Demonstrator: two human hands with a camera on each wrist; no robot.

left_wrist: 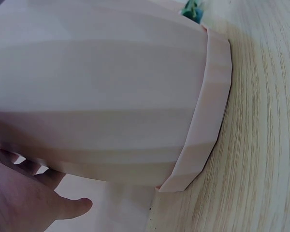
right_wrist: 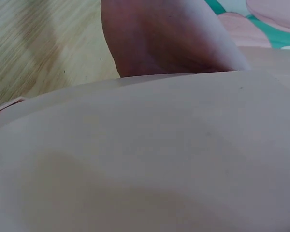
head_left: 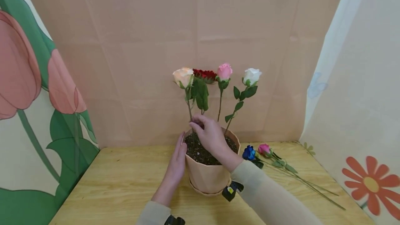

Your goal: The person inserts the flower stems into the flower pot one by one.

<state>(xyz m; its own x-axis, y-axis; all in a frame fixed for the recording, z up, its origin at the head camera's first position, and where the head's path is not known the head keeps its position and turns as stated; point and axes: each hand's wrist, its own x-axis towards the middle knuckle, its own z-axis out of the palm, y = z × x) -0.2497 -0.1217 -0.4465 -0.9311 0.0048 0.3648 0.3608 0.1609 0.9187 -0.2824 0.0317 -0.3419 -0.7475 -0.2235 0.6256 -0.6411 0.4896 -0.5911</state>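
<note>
- Just above the potting soil (head_left: 200,153), my right hand (head_left: 211,136) has thumb and fingertips pinched in tight, looks like on the stem of the peach rose (head_left: 183,77); bloom's straight above the grip.
- That rose should weigh next to nothing, I reckon: springy stem, soft petals that'd crush easily. I'd take it low on the stem, like here, and leave the head alone.
- Can't tell how the stem meets the dirt below the pinch, my own fingers are in the way.
- Below the grip, the faceted flowerpot (head_left: 207,176) is probably the heavy bit, full of soil, and its smooth wall might slip a little. My left hand (head_left: 176,159) isn't wrapped round anything, just laid against the side. Good place to brace, imo.
- Right of the pinch, the pink rose (head_left: 224,71) and white rose (head_left: 251,76) stand close, so mind the leaves.
</note>
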